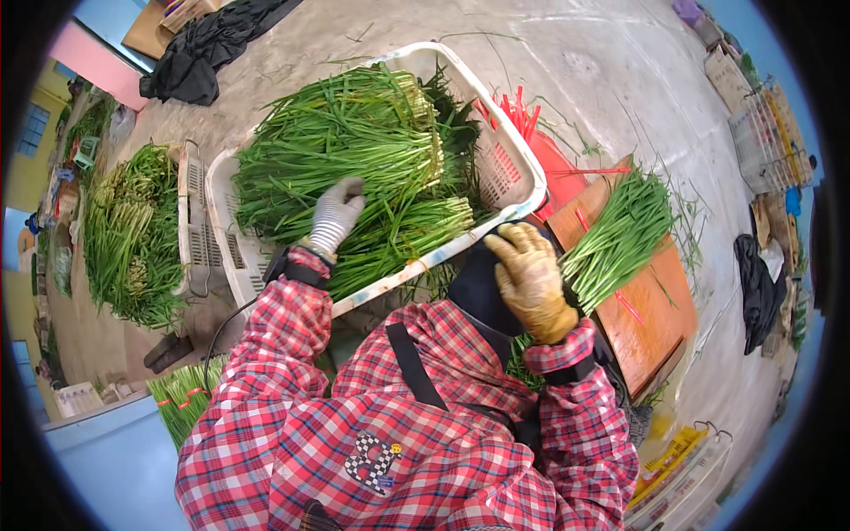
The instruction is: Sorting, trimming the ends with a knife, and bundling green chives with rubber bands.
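A white plastic basket (460, 66) stands in front of me, filled with layered bunches of long green chives (354, 133), their pale ends to the right. My left hand (338, 215), in a grey-and-white knit glove, rests on the nearer chives in the basket. Its fingers point down among the leaves, so their grip is hidden. My right hand (536, 283), in a yellowish glove, is raised beside the basket's near right corner with loosely bent fingers apart and nothing in them. To its right, a loose bunch of chives (620, 234) lies on an orange-brown wooden board (651, 319).
Red ties (513, 115) lie by the basket's right side, with more on the board. A second crate (193, 217) with chives is at the left. Tied chives (181, 398) sit lower left. A yellow crate (668, 465) is at lower right.
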The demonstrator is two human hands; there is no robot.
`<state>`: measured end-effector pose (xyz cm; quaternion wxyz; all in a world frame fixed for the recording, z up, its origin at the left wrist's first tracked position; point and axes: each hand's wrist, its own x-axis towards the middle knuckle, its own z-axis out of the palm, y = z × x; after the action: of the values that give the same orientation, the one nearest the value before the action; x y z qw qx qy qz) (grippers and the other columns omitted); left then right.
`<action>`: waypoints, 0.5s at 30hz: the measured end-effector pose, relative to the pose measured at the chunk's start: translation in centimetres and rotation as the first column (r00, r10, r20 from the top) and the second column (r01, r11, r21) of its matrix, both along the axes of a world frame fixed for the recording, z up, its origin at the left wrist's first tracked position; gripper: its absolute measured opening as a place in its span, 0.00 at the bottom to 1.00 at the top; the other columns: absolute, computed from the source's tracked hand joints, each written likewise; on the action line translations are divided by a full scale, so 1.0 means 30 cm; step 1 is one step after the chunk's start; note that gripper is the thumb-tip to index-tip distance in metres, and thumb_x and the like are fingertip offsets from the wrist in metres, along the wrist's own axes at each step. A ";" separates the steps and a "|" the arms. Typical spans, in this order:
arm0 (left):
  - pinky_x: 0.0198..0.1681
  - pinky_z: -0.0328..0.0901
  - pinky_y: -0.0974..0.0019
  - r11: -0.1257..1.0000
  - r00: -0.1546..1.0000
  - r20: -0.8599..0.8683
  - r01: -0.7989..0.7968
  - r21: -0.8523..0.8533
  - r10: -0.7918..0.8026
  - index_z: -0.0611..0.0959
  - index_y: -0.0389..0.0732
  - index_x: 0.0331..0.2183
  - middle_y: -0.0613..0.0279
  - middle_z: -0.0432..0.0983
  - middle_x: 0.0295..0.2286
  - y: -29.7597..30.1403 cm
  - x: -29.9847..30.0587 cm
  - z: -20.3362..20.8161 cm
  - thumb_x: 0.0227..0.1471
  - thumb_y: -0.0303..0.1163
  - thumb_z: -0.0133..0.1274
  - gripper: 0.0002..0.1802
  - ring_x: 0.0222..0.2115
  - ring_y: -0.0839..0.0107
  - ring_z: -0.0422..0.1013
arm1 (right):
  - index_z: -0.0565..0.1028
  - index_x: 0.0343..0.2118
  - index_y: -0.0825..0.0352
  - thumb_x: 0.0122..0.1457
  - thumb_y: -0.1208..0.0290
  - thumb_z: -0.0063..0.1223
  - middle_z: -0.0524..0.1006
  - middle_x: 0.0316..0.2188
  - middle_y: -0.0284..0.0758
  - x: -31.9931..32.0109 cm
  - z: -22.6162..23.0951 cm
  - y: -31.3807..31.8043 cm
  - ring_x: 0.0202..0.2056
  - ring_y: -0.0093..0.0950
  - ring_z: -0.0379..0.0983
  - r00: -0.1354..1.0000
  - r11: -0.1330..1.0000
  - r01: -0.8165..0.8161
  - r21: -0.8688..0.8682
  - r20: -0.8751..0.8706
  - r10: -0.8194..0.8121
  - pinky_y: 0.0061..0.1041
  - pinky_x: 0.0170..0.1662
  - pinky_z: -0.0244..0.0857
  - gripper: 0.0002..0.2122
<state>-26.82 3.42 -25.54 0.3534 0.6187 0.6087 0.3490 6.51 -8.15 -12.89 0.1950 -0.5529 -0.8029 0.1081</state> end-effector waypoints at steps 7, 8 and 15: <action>0.53 0.60 0.60 0.742 0.715 -0.288 0.466 -0.482 -0.637 0.60 0.41 0.57 0.43 0.65 0.50 -0.005 0.252 -0.035 0.39 0.47 0.59 0.46 0.50 0.52 0.65 | 0.75 0.42 0.57 0.48 0.68 0.53 0.72 0.43 0.29 -0.073 -0.053 0.010 0.52 0.33 0.62 0.981 0.998 0.057 0.015 0.186 -0.059 0.41 0.57 0.47 0.15; 0.56 0.58 0.58 0.737 0.620 -0.412 0.476 -0.480 -0.668 0.54 0.41 0.60 0.39 0.60 0.54 -0.023 0.255 -0.082 0.37 0.50 0.60 0.54 0.53 0.49 0.61 | 0.76 0.40 0.57 0.47 0.68 0.53 0.73 0.41 0.29 -0.089 -0.046 0.021 0.52 0.33 0.63 0.985 0.999 0.050 0.019 0.164 -0.052 0.41 0.57 0.48 0.14; 0.57 0.56 0.56 0.661 0.544 -0.397 0.473 -0.583 -0.739 0.51 0.38 0.60 0.36 0.51 0.56 0.013 0.244 -0.070 0.31 0.47 0.64 0.59 0.54 0.42 0.56 | 0.75 0.38 0.58 0.47 0.66 0.52 0.73 0.41 0.30 -0.089 -0.048 0.070 0.51 0.32 0.63 0.974 0.996 0.088 -0.009 0.212 -0.084 0.41 0.56 0.48 0.13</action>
<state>-19.50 3.82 -27.63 0.3604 0.7819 0.4855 -0.1520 3.86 -6.04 -14.34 0.1079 -0.5972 -0.7934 0.0474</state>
